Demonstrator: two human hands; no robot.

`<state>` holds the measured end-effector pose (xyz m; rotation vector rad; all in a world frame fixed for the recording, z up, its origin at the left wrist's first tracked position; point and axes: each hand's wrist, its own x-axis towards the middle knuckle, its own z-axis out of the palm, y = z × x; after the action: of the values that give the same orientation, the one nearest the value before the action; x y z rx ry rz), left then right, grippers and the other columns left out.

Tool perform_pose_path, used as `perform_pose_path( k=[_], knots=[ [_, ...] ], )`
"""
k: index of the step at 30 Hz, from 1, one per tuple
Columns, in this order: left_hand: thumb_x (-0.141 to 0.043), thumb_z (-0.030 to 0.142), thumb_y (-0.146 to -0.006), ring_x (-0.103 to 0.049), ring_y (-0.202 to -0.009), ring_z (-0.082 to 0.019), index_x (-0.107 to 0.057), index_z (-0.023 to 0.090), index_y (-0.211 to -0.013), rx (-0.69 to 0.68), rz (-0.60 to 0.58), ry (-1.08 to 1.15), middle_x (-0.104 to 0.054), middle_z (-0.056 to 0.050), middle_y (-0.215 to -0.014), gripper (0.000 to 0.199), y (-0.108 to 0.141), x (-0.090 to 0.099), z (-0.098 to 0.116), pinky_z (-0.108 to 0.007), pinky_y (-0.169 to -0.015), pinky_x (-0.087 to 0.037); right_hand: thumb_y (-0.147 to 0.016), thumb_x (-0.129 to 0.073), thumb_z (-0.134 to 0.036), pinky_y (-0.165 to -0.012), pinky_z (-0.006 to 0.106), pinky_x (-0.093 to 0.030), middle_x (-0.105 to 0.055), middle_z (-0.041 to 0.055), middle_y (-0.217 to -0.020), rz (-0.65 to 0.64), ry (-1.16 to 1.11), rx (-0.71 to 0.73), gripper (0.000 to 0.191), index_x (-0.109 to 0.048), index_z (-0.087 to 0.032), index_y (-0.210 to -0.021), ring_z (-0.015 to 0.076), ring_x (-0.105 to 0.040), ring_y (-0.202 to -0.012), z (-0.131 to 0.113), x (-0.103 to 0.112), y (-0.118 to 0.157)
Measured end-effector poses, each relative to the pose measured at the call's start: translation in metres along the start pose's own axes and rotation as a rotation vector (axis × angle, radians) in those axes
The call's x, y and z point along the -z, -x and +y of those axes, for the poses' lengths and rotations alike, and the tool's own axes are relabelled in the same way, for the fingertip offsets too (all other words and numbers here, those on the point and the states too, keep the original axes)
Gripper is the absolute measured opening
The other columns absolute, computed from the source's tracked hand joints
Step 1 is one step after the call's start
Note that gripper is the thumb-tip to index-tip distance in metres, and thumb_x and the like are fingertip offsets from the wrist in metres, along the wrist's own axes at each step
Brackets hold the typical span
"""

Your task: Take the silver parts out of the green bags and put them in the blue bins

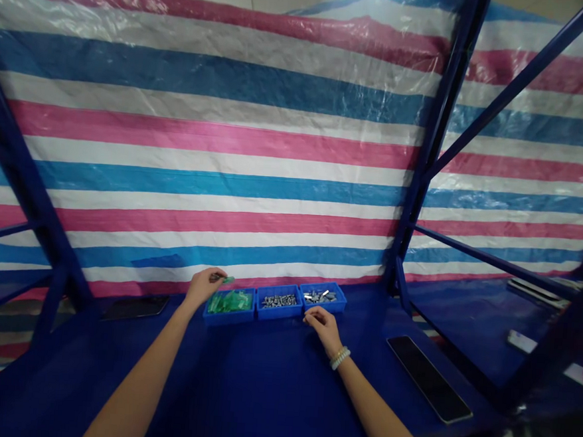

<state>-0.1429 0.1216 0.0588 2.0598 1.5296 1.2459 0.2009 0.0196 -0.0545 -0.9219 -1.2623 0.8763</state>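
Observation:
Three small blue bins stand in a row on the dark blue table. The left bin (229, 317) holds green translucent pieces (230, 301). Small grey metal parts (279, 300) fill the middle bin (279, 312). In the right bin (326, 306) lie shiny silver metal pieces (320, 296). My left hand (205, 287) is closed above the back left of the green pieces, with a small green piece (228, 280) at its fingertips. My right hand (324, 327) is just in front of the right bin, fingers curled together; what they hold, if anything, is hidden.
A dark phone (429, 378) lies on the table (254, 389) to the right. Another flat dark device (135, 307) rests at the left. Blue metal posts (425, 161) frame both sides, and a striped plastic sheet (224, 187) hangs behind the bins.

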Motion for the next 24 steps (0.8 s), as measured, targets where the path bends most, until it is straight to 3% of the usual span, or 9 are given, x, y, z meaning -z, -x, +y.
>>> perform_pose_path(
  k=[4,10,18,24],
  knots=[
    [-0.062,0.029,-0.057,-0.068,-0.072,-0.025,-0.07,0.021,-0.063,0.021,-0.112,-0.098,-0.073,-0.004,-0.068,0.013,-0.004,-0.001,-0.013,-0.033,-0.074,-0.051,-0.074,-0.07,-0.047,-0.067,0.031,-0.049,-0.068,0.0046,-0.068,0.003,-0.011,0.001,0.031,-0.066,-0.016,-0.076,0.0201,-0.063,-0.067,0.001,0.0,0.0],
    [-0.059,0.027,-0.06,-0.069,-0.072,-0.025,-0.07,0.02,-0.067,0.033,-0.187,-0.156,-0.074,-0.004,-0.069,0.015,-0.012,-0.006,-0.02,-0.03,-0.07,-0.051,-0.073,-0.069,-0.048,-0.066,0.03,-0.049,-0.067,0.0043,-0.068,0.023,-0.01,0.001,0.033,-0.066,-0.016,-0.077,0.0196,-0.062,-0.066,0.001,0.002,-0.001],
    [-0.057,0.026,-0.063,-0.069,-0.074,-0.024,-0.07,0.018,-0.074,0.045,-0.195,-0.2,-0.074,-0.005,-0.075,0.019,-0.014,-0.002,-0.023,-0.029,-0.069,-0.051,-0.073,-0.067,-0.051,-0.064,0.03,-0.049,-0.067,0.0041,-0.068,0.078,0.014,0.014,0.034,-0.066,-0.017,-0.075,0.0201,-0.062,-0.065,0.002,0.012,-0.004],
    [-0.059,0.024,-0.061,-0.069,-0.078,-0.027,-0.073,0.02,-0.064,0.043,-0.19,-0.245,-0.075,-0.007,-0.074,0.014,-0.003,-0.019,-0.029,-0.031,-0.077,-0.05,-0.075,-0.062,-0.051,-0.064,0.032,-0.049,-0.067,0.0056,-0.067,0.087,0.091,0.03,0.035,-0.065,-0.017,-0.075,0.0214,-0.063,-0.065,0.003,0.014,-0.005]
  ],
)
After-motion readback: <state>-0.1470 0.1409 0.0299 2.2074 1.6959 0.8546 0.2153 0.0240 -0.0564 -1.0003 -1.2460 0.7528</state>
